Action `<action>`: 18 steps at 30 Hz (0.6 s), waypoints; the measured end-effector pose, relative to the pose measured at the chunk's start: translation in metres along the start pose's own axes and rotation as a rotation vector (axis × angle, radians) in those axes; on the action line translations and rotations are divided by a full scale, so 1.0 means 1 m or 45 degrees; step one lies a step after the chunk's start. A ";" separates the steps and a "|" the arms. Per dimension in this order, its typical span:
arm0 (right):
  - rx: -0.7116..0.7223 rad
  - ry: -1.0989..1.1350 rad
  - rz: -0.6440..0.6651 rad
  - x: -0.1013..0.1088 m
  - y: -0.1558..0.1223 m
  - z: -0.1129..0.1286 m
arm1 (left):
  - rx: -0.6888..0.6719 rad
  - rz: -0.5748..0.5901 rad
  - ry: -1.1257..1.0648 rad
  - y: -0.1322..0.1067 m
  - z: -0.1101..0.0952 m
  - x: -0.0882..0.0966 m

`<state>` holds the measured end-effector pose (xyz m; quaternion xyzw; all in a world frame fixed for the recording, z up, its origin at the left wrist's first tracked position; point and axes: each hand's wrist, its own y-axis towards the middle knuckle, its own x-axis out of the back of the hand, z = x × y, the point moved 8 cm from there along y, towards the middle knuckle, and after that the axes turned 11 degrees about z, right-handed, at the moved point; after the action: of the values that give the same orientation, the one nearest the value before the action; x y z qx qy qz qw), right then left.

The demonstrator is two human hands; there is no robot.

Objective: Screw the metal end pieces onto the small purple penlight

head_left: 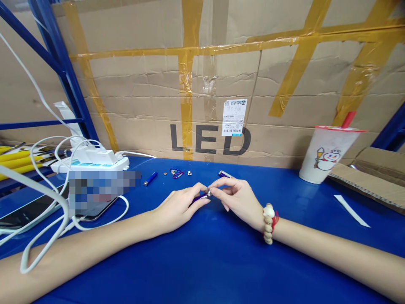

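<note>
Our left hand (179, 206) pinches the slim blue piece (199, 197) above the surface (202, 261) while our right hand (243, 199) closes on its metal tip (209, 194) (a tiny target), so we should keep it steady.

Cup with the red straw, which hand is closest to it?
The right hand. It's to the left of the cup and a bit nearer the camera, not touching it. The left hand is farther left, on the right hand's other side.
</note>
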<state>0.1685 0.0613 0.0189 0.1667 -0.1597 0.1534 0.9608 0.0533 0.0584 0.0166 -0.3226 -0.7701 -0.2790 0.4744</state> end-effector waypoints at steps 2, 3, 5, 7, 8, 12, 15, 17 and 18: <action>0.029 0.004 -0.018 0.000 -0.001 0.003 | -0.013 0.022 -0.002 0.001 -0.001 -0.001; 0.034 0.003 -0.015 0.000 -0.001 0.004 | -0.011 0.033 -0.004 0.001 -0.001 -0.001; 0.003 -0.005 0.028 -0.002 -0.001 0.002 | 0.005 0.048 -0.004 0.001 -0.001 -0.001; -0.044 -0.010 0.087 -0.005 0.000 -0.001 | 0.019 0.058 -0.004 0.001 -0.002 -0.001; -0.057 -0.009 0.103 -0.006 0.000 -0.002 | 0.023 0.058 -0.005 0.001 -0.002 -0.001; -0.066 -0.015 0.088 -0.004 0.001 -0.004 | 0.038 0.033 -0.042 0.000 -0.001 0.001; -0.087 -0.019 0.068 -0.002 0.002 -0.006 | 0.029 0.021 -0.087 0.000 0.000 0.001; -0.085 -0.001 0.061 -0.002 0.001 -0.007 | 0.001 0.003 -0.110 0.000 -0.001 0.002; -0.077 0.009 0.056 -0.001 0.001 -0.007 | -0.015 -0.011 -0.114 -0.001 -0.002 0.003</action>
<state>0.1686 0.0646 0.0124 0.1333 -0.1644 0.1703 0.9624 0.0525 0.0576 0.0202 -0.3341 -0.7904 -0.2708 0.4363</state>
